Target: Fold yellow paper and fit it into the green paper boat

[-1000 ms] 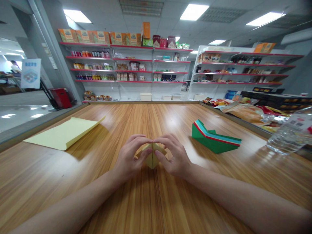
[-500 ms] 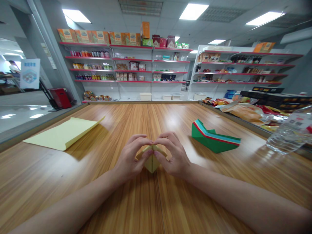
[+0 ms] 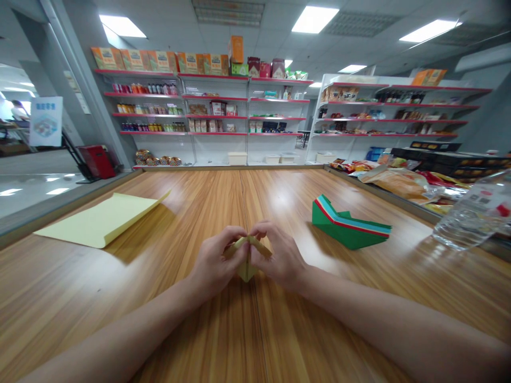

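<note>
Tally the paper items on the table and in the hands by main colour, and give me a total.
Yellow: 2 (the sheet on the left, and the folded paper between the left hand and right hand)
Green: 1 (the paper boat, with red, white and blue along its edge)
Total: 3

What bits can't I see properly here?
- Head view: the sides of the folded paper, partly hidden by the left hand and right hand.
- Head view: part of the bottle, cut off by the right edge.
- Head view: small writing on the sign, too blurred.
- Head view: labels on the shelf drinks, too small.
</note>
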Demonstrator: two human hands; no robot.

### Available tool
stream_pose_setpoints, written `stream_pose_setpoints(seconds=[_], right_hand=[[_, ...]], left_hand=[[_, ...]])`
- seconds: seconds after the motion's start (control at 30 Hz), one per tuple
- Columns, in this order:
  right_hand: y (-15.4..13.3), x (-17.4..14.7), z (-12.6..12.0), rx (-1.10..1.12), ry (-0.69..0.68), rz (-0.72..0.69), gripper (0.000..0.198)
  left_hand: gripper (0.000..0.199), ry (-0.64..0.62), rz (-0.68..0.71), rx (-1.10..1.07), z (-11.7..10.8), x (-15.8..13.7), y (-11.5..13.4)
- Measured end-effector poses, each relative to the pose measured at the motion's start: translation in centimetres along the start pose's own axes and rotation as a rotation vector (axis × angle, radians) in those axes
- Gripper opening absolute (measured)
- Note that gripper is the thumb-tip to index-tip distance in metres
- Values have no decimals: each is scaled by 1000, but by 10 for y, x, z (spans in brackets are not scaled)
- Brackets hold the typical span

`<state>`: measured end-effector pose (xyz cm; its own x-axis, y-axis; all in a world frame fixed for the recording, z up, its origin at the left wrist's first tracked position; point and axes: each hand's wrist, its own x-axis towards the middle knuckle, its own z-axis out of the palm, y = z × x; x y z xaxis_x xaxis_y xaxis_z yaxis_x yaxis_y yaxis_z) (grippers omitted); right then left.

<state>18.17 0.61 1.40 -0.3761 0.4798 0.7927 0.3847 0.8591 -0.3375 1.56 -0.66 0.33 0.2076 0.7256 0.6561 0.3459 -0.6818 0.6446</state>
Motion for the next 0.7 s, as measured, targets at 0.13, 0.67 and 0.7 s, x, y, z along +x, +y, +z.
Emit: stream_pose_setpoints(seconds=[0.13, 0.67, 0.7], right_hand=[[0, 2, -2, 26, 21, -51, 22], [-2, -1, -3, 2, 40, 126, 13], [-2, -2, -3, 2, 34, 131, 13]], left_hand=[[11, -19, 12, 8, -2, 2, 6], [13, 86, -108, -243, -3, 0, 6], [16, 84, -140, -260, -3, 0, 8]])
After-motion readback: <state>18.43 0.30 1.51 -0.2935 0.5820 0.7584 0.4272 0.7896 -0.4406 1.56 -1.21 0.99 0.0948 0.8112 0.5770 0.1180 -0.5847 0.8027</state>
